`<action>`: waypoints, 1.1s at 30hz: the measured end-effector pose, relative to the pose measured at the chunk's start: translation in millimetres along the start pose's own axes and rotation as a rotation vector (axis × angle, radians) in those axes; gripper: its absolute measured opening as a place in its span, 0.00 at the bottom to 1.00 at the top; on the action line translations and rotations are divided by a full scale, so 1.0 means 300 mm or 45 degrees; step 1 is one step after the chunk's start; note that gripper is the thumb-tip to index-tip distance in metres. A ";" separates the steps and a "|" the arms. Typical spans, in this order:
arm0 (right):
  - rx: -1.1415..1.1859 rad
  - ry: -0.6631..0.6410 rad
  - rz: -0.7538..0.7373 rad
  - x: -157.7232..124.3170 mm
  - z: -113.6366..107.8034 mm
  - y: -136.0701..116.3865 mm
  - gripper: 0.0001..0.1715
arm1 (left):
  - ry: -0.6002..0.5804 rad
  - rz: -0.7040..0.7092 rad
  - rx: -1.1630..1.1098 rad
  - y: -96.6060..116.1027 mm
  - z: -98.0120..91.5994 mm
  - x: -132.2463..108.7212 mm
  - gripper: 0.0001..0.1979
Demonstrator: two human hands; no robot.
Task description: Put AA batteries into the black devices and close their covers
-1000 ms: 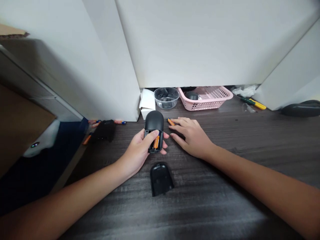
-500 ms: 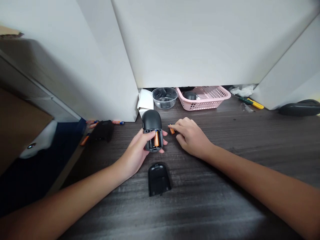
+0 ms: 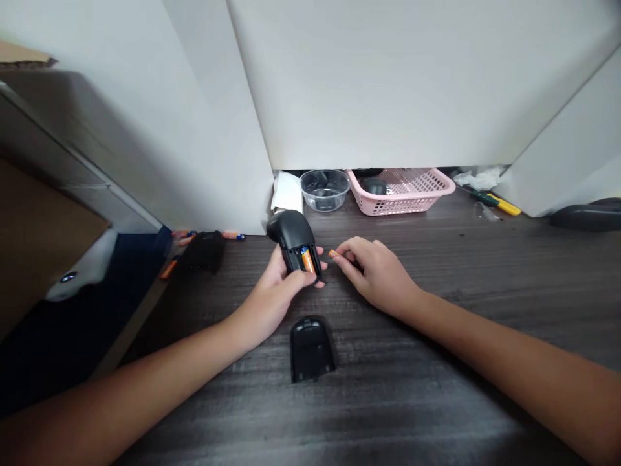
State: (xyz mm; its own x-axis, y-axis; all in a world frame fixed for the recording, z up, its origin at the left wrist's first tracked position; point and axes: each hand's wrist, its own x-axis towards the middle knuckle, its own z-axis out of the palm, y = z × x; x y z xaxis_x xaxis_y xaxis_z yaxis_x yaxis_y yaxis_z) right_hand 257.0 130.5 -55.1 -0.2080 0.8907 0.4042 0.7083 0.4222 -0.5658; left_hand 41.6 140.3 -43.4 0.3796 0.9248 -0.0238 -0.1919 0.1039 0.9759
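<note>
My left hand [image 3: 279,285] is closed round a black mouse-like device [image 3: 292,232], its battery bay facing up. One orange and blue battery [image 3: 308,260] lies in the bay's right side, with my left thumb at its lower end. To the right, my right hand [image 3: 371,268] pinches a second orange battery [image 3: 333,254] between thumb and index finger, apart from the device. A black curved cover [image 3: 311,349] rests on the dark wood-grain table [image 3: 412,395] below the device.
Along the back stand a white box [image 3: 287,191], a clear round bowl [image 3: 325,191] and a pink basket [image 3: 405,203] with a black object. A yellow-green tool [image 3: 502,204] lies right. Several batteries and a black pouch [image 3: 204,251] are at the left edge.
The device has tilted and its top now points further left. My left thumb has slid down the bay. My right hand has closed into a pinch on the loose battery.
</note>
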 end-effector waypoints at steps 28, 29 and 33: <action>0.939 0.253 0.347 -0.039 0.046 -0.060 0.30 | -0.251 0.170 0.432 0.003 -0.009 -0.013 0.23; 0.953 0.242 0.342 -0.040 0.047 -0.061 0.34 | -0.247 0.207 0.499 0.001 -0.012 -0.014 0.24; 0.924 0.266 0.337 -0.042 0.047 -0.066 0.42 | -0.246 0.412 0.831 0.004 -0.024 -0.012 0.25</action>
State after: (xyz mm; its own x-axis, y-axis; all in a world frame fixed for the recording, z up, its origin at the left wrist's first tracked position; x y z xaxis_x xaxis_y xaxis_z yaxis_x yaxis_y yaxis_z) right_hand 236.1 113.5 -59.1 0.0869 0.9570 0.2766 0.0861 0.2694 -0.9592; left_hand 33.5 139.5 -43.7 0.5588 0.7855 0.2658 0.2317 -0.4557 0.8595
